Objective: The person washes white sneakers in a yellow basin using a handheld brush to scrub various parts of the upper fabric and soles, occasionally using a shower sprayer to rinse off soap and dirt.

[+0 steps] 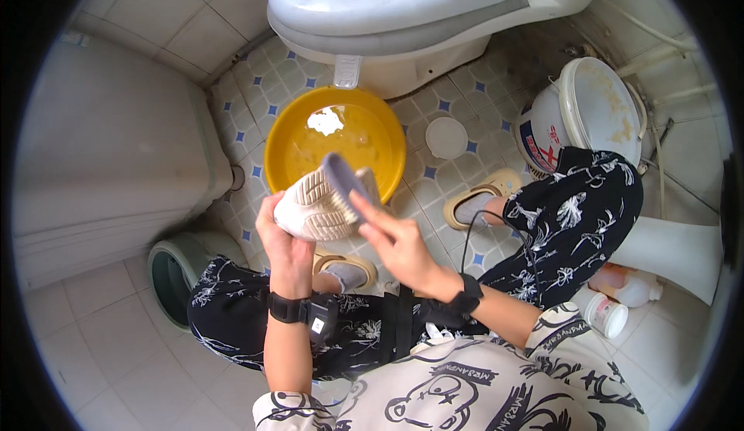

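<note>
My left hand [283, 245] grips a white shoe [314, 204] from below and the left, with its patterned sole facing up. In my right hand [401, 242] is a grey-purple scrubbing brush [344, 184], its pale bristles against the sole and one finger along its back. Both are held over the near edge of a round yellow basin [395, 123] on the tiled floor. The basin contains water, with a bright reflection on the surface. Part of the shoe lies hidden behind the brush.
A closed toilet [372, 1] stands beyond the basin. A white round lid [446, 137] lies on the floor to its right. Farther right is a lidded white bucket [543, 129]; a green bucket [168, 280] lies at the left. Bottles and a tub [607, 315] are at lower right.
</note>
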### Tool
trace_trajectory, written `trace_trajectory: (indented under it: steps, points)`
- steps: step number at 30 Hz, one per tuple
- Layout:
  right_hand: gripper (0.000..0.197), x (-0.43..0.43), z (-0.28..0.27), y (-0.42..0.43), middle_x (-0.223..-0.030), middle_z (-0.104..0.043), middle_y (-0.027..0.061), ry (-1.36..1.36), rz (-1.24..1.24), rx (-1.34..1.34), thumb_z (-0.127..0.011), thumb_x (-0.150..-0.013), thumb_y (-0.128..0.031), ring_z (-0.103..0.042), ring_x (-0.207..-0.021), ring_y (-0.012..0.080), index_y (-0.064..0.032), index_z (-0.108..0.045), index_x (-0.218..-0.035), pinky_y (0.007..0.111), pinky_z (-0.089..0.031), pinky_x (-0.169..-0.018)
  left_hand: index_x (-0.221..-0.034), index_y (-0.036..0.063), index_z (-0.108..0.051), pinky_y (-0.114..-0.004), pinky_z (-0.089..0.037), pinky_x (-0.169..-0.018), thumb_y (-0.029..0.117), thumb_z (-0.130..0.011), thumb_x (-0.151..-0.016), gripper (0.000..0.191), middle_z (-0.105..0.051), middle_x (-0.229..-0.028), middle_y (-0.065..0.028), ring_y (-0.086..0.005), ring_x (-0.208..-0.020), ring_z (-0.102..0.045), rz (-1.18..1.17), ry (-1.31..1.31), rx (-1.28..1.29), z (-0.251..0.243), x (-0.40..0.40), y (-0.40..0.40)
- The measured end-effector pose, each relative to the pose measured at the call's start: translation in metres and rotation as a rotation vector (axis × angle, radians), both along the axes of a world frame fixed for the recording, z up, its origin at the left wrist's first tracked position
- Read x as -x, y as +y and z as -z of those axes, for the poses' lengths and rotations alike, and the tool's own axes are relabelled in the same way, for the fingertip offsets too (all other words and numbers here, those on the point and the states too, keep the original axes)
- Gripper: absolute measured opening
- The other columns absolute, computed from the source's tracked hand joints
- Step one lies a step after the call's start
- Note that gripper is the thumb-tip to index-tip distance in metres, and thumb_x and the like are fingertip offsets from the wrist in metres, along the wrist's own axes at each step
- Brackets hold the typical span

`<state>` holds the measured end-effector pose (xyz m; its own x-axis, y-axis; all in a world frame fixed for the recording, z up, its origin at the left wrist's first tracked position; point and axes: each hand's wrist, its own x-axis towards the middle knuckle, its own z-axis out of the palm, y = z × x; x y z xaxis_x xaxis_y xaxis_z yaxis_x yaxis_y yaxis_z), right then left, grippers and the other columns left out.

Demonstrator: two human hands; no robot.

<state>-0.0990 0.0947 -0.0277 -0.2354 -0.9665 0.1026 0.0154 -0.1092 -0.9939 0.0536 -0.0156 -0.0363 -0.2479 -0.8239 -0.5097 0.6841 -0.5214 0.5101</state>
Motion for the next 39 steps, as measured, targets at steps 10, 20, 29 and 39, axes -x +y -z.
trace_trajectory:
  steps: [10,20,29,39]
  points:
    - [0.052,0.018,0.000,-0.004,-0.069,-0.058,0.0175,0.307,-0.177,0.140,-0.058,-0.080,0.002,-0.056,-0.056,0.0273,-0.0140,-0.049,-0.128,0.033,-0.047,-0.056,-0.097,-0.0054,-0.057,-0.039,-0.049,-0.080,0.013,-0.042,-0.081,0.028,-0.063,-0.094,-0.0176,-0.0277,-0.086,-0.060,0.027,0.042,-0.085,0.000,0.004,0.000]
    - [0.050,0.040,0.002,-0.017,-0.062,-0.051,0.0145,0.450,-0.290,0.290,-0.058,-0.075,0.006,-0.052,-0.050,0.0252,-0.0062,-0.052,-0.124,0.034,-0.043,-0.049,-0.092,-0.0063,-0.056,-0.037,-0.049,-0.079,0.013,-0.046,-0.080,0.025,-0.063,-0.090,-0.0174,-0.0275,-0.084,-0.061,0.057,0.063,-0.085,-0.003,-0.001,0.002]
    - [0.050,0.046,-0.004,-0.023,-0.071,-0.060,0.0142,0.547,-0.454,0.321,-0.058,-0.076,0.002,-0.059,-0.056,0.0246,-0.0075,-0.052,-0.125,0.032,-0.047,-0.053,-0.093,-0.0047,-0.056,-0.035,-0.049,-0.079,0.014,-0.047,-0.080,0.025,-0.064,-0.091,-0.0151,-0.0263,-0.085,-0.061,0.095,0.081,-0.108,0.011,-0.004,0.011]
    - [0.047,0.051,0.004,-0.020,-0.065,-0.054,0.0103,0.533,-0.472,0.411,-0.060,-0.075,0.003,-0.054,-0.050,0.0225,-0.0069,-0.054,-0.121,0.032,-0.042,-0.046,-0.090,-0.0045,-0.056,-0.035,-0.049,-0.075,0.015,-0.048,-0.081,0.022,-0.062,-0.084,-0.0143,-0.0250,-0.078,-0.060,0.057,0.003,-0.134,-0.014,0.001,0.015]
